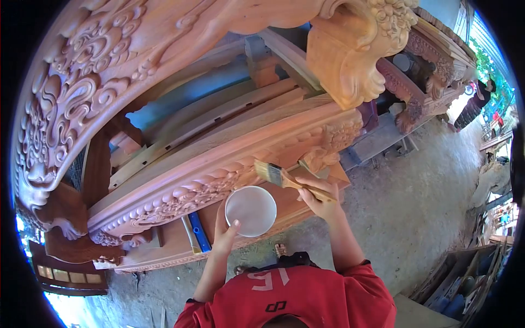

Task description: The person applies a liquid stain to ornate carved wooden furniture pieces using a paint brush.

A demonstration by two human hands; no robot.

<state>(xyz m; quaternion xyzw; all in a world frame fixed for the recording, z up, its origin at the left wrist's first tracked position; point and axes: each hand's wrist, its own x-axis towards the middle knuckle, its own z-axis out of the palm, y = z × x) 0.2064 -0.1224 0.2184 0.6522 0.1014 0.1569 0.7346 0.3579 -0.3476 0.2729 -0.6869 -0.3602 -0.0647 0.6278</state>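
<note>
My right hand [319, 198] grips the wooden handle of a flat paintbrush [272, 173], its pale bristles pointing left in front of a carved wooden rail [202, 191]. In my left hand [224, 225] is a round white tub [251, 211], held by its side with the thumb near the rim. The tub's opening faces up, and its inside looks white. The brush head is just above and right of the tub, overlapping the carved rail in this view.
A blue-handled tool [199, 232] lies on the wooden ledge left of the tub. Large carved woodwork [350, 54] arches overhead. Long planks [219, 117] lie behind the rail. Another person [474, 104] is far off at right. Scrap wood [465, 279] is piled at lower right on the concrete floor [404, 208].
</note>
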